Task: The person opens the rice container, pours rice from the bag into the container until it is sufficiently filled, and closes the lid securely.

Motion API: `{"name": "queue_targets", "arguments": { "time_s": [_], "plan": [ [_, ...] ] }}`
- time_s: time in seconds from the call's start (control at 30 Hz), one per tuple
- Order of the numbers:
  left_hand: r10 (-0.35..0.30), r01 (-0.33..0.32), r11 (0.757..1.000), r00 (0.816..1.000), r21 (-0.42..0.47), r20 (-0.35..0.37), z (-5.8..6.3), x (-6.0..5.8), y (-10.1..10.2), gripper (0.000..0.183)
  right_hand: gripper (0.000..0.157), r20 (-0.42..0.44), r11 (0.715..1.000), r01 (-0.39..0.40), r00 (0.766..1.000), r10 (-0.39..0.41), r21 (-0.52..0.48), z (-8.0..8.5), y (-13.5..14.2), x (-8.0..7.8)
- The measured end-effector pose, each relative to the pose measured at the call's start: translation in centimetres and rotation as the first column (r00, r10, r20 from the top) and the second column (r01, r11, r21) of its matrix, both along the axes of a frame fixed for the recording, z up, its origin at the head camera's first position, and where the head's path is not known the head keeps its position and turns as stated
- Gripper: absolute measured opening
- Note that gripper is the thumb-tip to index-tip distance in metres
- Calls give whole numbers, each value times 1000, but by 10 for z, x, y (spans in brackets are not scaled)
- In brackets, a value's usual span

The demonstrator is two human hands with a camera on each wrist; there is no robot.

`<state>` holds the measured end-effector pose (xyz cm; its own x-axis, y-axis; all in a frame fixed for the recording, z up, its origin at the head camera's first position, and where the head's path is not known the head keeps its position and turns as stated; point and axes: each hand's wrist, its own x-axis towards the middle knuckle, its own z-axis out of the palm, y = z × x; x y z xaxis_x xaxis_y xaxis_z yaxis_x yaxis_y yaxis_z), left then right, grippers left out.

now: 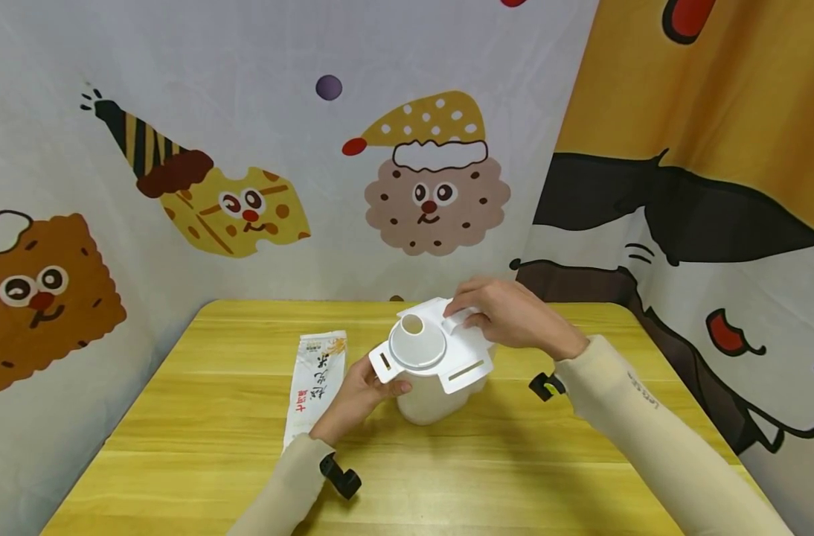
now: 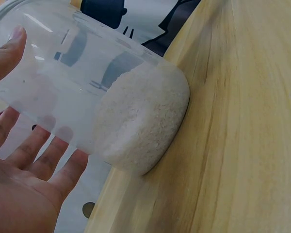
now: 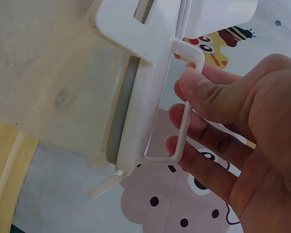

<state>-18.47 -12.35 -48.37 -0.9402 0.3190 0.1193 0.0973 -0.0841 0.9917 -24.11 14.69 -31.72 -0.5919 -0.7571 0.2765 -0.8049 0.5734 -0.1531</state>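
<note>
A clear plastic rice container (image 2: 53, 73) with a white lid (image 1: 470, 348) stands on the table; loose rice (image 2: 140, 116) fills its lower part, with a sloping surface. On the lid are a round white spout (image 1: 412, 324), slotted side latches (image 1: 383, 362) and a raised loop handle (image 3: 185, 116). My left hand (image 1: 367, 387) holds the container's side, thumb on one face and fingers on the other. My right hand (image 1: 507, 309) grips the lid handle between thumb and fingers. Its far fingertips are partly hidden behind the handle in the right wrist view.
A white printed packet (image 1: 316, 380) lies flat left of the container, beside my left hand. The wooden table (image 1: 199, 447) reaches back to a cartoon-printed curtain (image 1: 313, 275). Black straps (image 1: 340, 476) sit on both sleeves.
</note>
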Motion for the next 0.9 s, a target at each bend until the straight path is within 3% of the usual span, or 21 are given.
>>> {"name": "queue_targets", "arguments": {
  "time_s": [0.53,0.9],
  "plan": [
    [8,-8,1000,1000,-24,-7,1,-3,0,68,28,24,999,-32,999,32,-3,-8,4,-10],
    [9,-9,1000,1000,-28,-8,-1,-4,0,69,28,27,1000,-7,1000,8,-26,-12,3,-7]
  ]
}}
